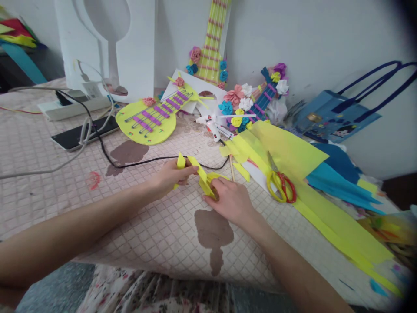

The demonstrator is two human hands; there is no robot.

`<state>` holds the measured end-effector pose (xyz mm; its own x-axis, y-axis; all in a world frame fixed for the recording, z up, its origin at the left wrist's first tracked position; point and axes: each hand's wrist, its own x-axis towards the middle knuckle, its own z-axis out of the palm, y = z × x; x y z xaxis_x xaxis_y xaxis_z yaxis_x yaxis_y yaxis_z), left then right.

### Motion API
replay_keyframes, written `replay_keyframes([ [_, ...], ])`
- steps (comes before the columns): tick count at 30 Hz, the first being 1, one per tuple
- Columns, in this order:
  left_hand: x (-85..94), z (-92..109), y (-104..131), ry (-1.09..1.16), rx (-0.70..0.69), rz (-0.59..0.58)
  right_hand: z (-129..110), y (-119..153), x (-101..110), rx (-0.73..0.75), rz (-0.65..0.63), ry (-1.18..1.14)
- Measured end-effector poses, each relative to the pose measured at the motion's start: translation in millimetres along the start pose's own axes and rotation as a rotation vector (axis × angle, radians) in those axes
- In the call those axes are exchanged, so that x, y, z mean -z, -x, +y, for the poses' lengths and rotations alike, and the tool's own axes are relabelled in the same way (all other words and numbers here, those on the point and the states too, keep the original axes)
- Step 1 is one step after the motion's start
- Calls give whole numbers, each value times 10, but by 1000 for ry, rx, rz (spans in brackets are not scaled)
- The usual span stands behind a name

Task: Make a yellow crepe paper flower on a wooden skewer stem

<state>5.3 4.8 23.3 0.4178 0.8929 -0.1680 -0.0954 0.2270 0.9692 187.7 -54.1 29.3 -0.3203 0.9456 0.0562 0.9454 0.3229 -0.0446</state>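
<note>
Floral skirt [130, 291] lies nearest; left hand [170, 177] pinches, right hand [233, 201] grips with curled fingers, yellow strip [199, 170], part looped, part loose.

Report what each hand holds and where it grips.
The left hand holds a yellow paper strip around its middle; the right hand pinches curled yellow paper at its near side. Whether these join is unclear.

Bare cloth [163, 243] near front — glue gun [213, 128], scissors [280, 186] obstruct beyond.
</note>
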Motion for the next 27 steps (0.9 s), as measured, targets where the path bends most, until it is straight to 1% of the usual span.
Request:
replay_keyframes([
  [3,4,12,-2,6,-2,22,-56,12,-4,15,0,79],
  [7,19,35,-18,8,-15,32,-96,28,-5,27,16,125],
  [13,59,48,-47,31,-22,50,-97,32,-15,21,26,98],
  [21,71,62,-41,29,-28,53,-158,53,-43,61,28,100],
  [24,67,70,-40,29,-18,56,-147,52,-69,72,41,107],
  [27,67,76,-43,37,-26,60,-111,44,-73,49,58,90],
])
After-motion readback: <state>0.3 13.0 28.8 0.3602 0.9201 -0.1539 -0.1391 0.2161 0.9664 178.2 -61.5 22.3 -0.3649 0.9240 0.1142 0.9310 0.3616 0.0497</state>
